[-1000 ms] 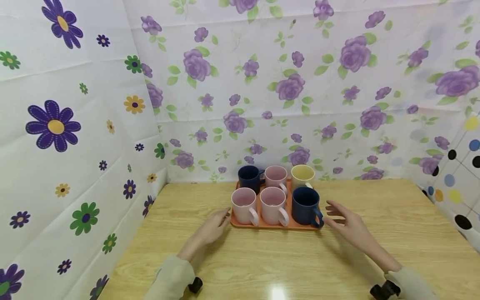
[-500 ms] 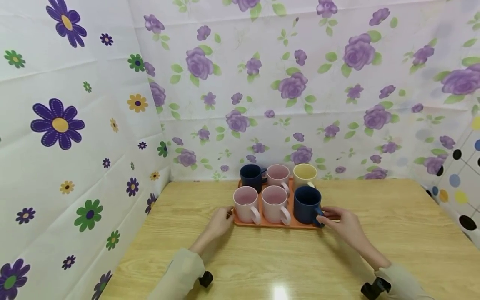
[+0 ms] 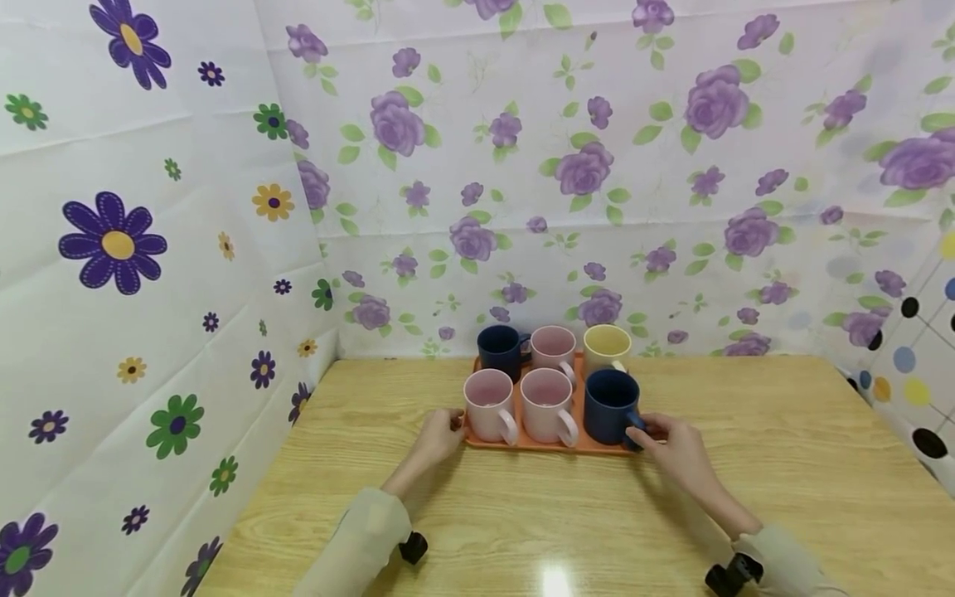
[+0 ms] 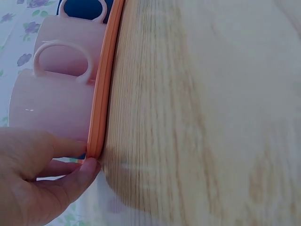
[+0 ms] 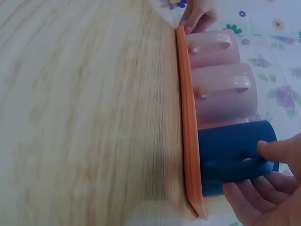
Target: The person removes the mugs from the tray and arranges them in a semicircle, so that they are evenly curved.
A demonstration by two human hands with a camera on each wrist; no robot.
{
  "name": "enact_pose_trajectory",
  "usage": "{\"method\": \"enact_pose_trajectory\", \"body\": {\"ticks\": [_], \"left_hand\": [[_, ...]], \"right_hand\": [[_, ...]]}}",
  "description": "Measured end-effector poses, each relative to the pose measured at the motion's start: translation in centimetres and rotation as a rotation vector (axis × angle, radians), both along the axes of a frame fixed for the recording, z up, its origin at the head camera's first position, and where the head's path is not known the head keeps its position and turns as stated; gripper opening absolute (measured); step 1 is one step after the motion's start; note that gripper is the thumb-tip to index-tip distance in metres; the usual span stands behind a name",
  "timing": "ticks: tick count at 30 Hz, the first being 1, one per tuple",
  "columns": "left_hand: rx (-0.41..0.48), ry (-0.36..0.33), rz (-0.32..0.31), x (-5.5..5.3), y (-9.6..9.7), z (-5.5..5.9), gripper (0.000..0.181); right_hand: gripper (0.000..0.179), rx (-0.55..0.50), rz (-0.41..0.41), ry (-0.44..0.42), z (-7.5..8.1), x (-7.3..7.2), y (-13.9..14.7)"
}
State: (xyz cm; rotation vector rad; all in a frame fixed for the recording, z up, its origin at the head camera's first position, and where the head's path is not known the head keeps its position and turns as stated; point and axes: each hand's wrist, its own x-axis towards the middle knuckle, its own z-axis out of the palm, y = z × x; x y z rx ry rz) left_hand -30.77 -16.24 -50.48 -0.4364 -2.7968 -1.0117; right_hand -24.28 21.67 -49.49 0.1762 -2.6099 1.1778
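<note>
An orange tray lies on the table with two rows of mugs. Its front row has two pink mugs and a navy blue mug at the right. My left hand pinches the tray's front left corner; in the left wrist view its thumb and fingers meet at the orange rim. My right hand holds the handle of the front navy mug. The right wrist view has the thumb on one side of that handle and fingers on the other.
Behind stand another navy mug, a pink mug and a yellow mug. The wooden table meets a flowered cloth wall close behind the tray. Another cloth wall rises at the left.
Both hands have moved inward from beside the tray. The left now grips the tray's corner and the right holds the front navy mug's handle. The tray and mugs stay in place.
</note>
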Motion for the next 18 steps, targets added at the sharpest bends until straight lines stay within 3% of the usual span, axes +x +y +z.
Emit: {"method": "enact_pose_trajectory", "body": {"ticks": [7,18], "left_hand": [[0.054,-0.043,0.019,-0.17,-0.06,-0.01,0.027],[0.099,-0.080,-0.005,-0.15,-0.25,0.02,0.029]], "right_hand": [[0.023,0.007,-0.054,0.101,-0.16,-0.13,-0.62],[0.018,-0.003,-0.122,0.163,-0.80,0.25,-1.03]]}}
